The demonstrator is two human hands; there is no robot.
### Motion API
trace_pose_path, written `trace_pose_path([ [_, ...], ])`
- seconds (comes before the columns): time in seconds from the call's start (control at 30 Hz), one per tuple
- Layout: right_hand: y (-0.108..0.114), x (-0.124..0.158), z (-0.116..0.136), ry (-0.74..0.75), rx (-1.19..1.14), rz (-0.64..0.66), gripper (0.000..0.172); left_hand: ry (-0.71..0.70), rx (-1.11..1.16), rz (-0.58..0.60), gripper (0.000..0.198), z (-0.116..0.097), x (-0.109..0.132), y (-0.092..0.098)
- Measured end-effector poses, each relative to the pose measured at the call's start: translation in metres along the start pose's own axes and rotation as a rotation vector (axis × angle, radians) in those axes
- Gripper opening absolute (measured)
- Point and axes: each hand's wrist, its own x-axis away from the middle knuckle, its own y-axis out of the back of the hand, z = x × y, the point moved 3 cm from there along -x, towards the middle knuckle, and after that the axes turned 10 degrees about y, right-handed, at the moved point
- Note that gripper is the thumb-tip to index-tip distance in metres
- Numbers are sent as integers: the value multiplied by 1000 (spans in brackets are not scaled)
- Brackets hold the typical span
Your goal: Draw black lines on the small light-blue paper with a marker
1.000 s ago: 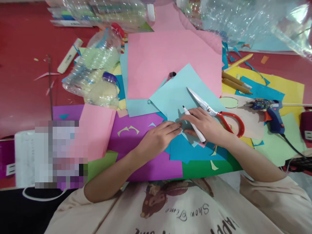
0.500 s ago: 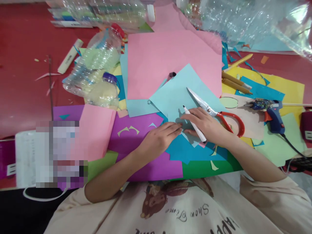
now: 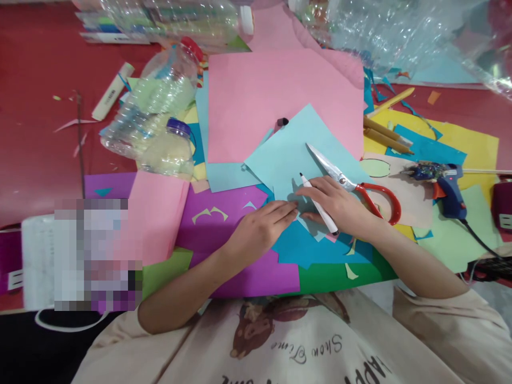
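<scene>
My right hand (image 3: pixel 340 205) is closed round a white marker (image 3: pixel 319 204) whose black tip points up and left over a light blue paper sheet (image 3: pixel 292 154). My left hand (image 3: pixel 262 229) lies beside it with fingers stretched flat, pressing on the light blue sheet's lower edge above a purple sheet (image 3: pixel 224 234). The fingertips of both hands almost meet. Red-handled scissors (image 3: pixel 352 184) rest on the paper just behind my right hand, blades pointing up-left. A small marker cap (image 3: pixel 282 122) lies on the big pink sheet (image 3: pixel 276 101).
Crushed plastic bottles (image 3: pixel 160 117) lie at the left. A blue glue gun (image 3: pixel 442 184) with its cord sits at the right, near pencils (image 3: pixel 386 133). A glue stick (image 3: pixel 112 92) lies on the red table (image 3: pixel 36 149). Clear plastic wrap (image 3: pixel 400 32) fills the far right.
</scene>
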Motion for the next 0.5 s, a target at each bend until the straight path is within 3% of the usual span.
trace_pose_path([
  [0.5,3,-1,-2,-13,-58,-38,29,6,10,12,23,-1,-1,1],
])
